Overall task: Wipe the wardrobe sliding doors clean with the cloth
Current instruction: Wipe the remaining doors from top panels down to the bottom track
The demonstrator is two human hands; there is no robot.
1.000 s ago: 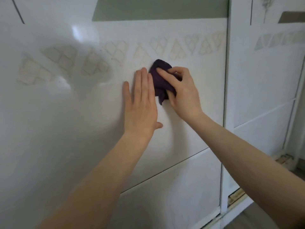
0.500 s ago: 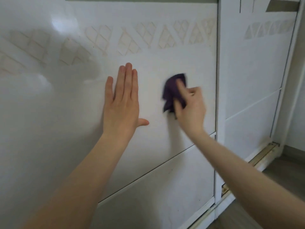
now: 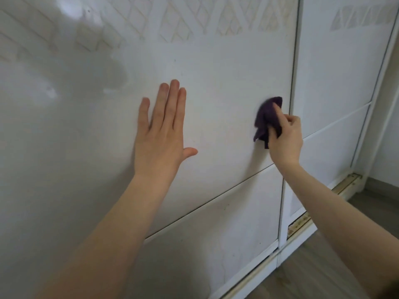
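where cloth (image 3: pixel 266 120) meets door (image 3: pixel 226 72), glossy white; wood floor (image 3: pixel 323 262)

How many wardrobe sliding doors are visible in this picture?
2. The near door fills left and centre, under the flat left hand and the purple cloth in the right hand. The second door is at the right. More may be out of view.

1. My left hand (image 3: pixel 160 134) lies flat on the near door (image 3: pixel 216 67), well left of the cloth (image 3: pixel 266 119).
2. My right hand (image 3: pixel 286 139) holds the cloth against that door, near its right edge.
3. The second door (image 3: pixel 336 83) is to the right and set behind, with the track (image 3: pixel 300 225) and the floor (image 3: pixel 323 266) below.
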